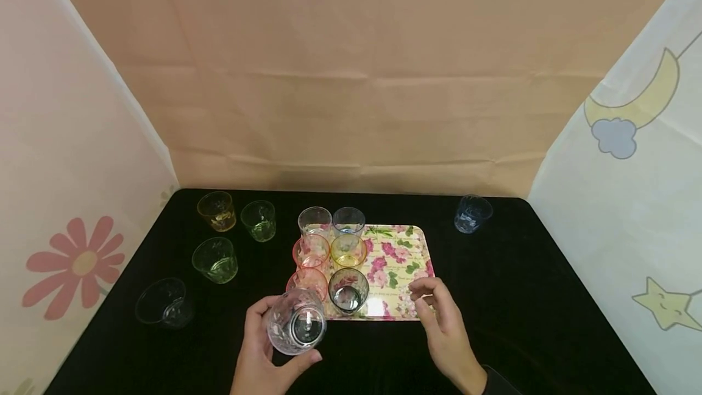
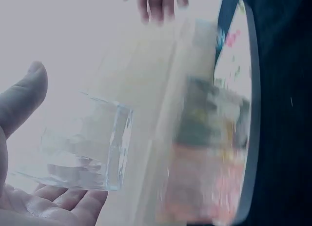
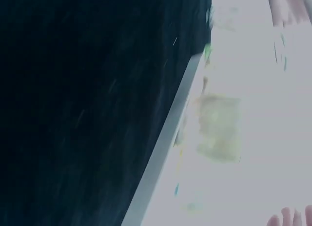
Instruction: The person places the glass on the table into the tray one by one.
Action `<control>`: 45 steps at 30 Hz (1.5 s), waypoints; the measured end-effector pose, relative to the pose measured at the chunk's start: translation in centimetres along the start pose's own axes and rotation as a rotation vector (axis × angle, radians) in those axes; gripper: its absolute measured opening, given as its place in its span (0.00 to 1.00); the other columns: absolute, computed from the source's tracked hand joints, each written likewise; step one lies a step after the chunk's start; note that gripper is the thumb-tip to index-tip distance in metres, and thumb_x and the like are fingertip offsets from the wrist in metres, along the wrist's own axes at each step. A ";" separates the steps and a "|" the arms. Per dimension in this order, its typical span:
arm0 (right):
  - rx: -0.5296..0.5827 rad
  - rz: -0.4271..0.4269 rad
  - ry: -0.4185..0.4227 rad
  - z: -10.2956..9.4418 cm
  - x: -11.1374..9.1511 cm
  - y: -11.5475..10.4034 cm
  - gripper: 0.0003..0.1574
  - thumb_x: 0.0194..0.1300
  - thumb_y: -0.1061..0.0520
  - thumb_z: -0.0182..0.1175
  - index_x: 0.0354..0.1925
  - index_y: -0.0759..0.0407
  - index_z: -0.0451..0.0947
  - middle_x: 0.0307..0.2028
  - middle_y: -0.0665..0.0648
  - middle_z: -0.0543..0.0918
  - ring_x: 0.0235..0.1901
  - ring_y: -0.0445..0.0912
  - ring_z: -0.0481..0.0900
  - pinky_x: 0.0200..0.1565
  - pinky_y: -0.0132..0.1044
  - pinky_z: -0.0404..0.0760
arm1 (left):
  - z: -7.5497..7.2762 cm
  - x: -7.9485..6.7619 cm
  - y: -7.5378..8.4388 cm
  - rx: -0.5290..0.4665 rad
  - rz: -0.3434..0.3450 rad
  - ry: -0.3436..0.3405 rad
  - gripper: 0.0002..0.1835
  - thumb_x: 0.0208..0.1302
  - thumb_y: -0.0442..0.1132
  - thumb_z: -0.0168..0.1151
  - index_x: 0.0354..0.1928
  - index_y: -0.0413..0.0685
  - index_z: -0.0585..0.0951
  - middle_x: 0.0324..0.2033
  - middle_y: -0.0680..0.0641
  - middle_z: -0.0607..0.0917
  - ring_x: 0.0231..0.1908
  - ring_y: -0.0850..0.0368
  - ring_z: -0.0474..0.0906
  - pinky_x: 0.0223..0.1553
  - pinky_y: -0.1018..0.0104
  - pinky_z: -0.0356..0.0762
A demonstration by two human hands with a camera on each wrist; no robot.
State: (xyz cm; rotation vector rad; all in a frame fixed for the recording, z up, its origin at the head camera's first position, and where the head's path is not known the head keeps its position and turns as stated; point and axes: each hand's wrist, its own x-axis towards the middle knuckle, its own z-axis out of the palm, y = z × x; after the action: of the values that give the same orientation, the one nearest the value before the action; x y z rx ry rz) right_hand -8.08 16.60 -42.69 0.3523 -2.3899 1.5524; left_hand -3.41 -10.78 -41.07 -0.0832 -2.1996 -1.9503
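Creased tan sheeting [image 1: 351,90] closes off the back, with a white flower-printed panel [image 1: 66,151] on one side and a white panel with moon and star [image 1: 631,212] on the other; between them lies a black tabletop [image 1: 526,297].

On it rests a cream, rounded rectangular tray [image 1: 406,264] printed with pink flowers and green leaves. Its left half carries six see-through tumblers in two columns: at the back a colourless glass tumbler [image 1: 315,219] and a pale blue glass tumbler [image 1: 349,220], midway a red-pink glass tumbler [image 1: 311,251] and a yellow glass tumbler [image 1: 348,251], in front a coral-pink glass tumbler [image 1: 307,281] and a smoky grey glass tumbler [image 1: 348,291]. Bare floral print fills the right half.

Left of the tray stand an amber glass tumbler [image 1: 217,212], two green glass tumblers [image 1: 216,261] and a dim, transparent tumbler [image 1: 164,303]; off to the far right, a blue-tinted glass tumbler [image 1: 472,214].

The left hand [image 1: 270,352] grips a clear, thick-based glass tumbler [image 1: 297,322] just off the tray's front left corner, thumb on the near side and fingers behind, the glass tilted. The right hand [image 1: 445,331] is at the tray's front right corner, palm inward, fingers relaxed and gently bent; whether it touches the tray I cannot tell.
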 end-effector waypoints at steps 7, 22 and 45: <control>0.309 -0.192 -0.310 2.1 -1.5 -2.0 0.31 0.68 0.73 0.36 0.68 0.64 0.59 0.65 0.63 0.65 0.64 0.47 0.64 0.60 0.39 0.70 | 2.5 -0.6 0.3 -0.098 0.060 -0.096 0.46 0.39 0.32 0.76 0.60 0.42 0.59 0.57 0.38 0.76 0.55 0.54 0.75 0.53 0.68 0.73; 0.599 -0.094 -0.614 3.9 -2.5 -2.1 0.43 0.74 0.45 0.34 0.76 0.54 0.29 0.76 0.59 0.37 0.74 0.51 0.37 0.68 0.35 0.45 | 5.3 -1.2 -1.0 -0.160 0.206 -0.200 0.45 0.42 0.32 0.75 0.64 0.46 0.62 0.63 0.37 0.71 0.62 0.55 0.68 0.60 0.67 0.67; 0.430 -0.136 -0.544 2.4 -2.7 -1.5 0.47 0.59 0.75 0.55 0.73 0.65 0.48 0.68 0.66 0.64 0.65 0.50 0.66 0.60 0.42 0.70 | 4.3 -0.9 -2.3 -0.094 0.233 -0.246 0.41 0.43 0.33 0.75 0.64 0.44 0.70 0.53 0.44 0.73 0.51 0.59 0.71 0.43 0.62 0.78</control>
State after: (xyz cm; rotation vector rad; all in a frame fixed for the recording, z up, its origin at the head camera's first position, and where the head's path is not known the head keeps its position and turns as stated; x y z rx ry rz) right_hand -5.25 13.91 -43.27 1.1284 -2.2864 2.1084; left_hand -3.44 -6.72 -43.95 -0.5956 -2.1226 -1.9987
